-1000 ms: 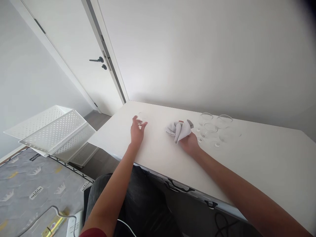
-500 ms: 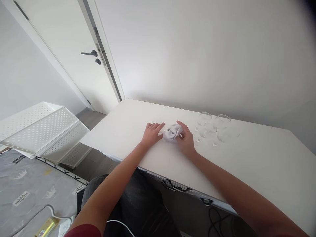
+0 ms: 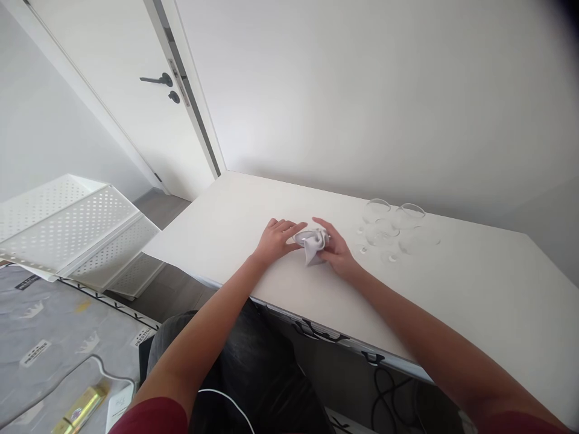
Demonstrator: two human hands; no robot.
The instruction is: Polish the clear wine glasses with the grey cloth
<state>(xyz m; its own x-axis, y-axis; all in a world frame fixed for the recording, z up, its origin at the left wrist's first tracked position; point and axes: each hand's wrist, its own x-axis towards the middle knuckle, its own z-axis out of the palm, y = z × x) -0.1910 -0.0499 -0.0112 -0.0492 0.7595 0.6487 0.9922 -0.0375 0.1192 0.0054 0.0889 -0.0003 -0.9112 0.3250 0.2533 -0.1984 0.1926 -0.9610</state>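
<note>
Above the white table, my right hand [image 3: 337, 248] grips a light grey cloth [image 3: 312, 246], bunched with one corner hanging down. My left hand [image 3: 277, 241] holds a clear glass [image 3: 298, 237] from the left, thumb and fingers around its side. The cloth is stuffed into the mouth of this glass and covers most of it, so its lower part is hidden. To the right of my hands stand several clear stemmed glasses [image 3: 382, 234] in a close group.
The white table [image 3: 470, 289] runs along the wall. On the left are white perforated metal shelves [image 3: 85, 229] and a wrapped mattress [image 3: 54, 325] with a gold box [image 3: 81, 410] on it. Black cables [image 3: 384, 392] hang below the table edge.
The cloth has turned in my right hand, and a corner now droops toward me. Both hands have shifted slightly left, and more of the glass rim shows. The view has tilted a little.
</note>
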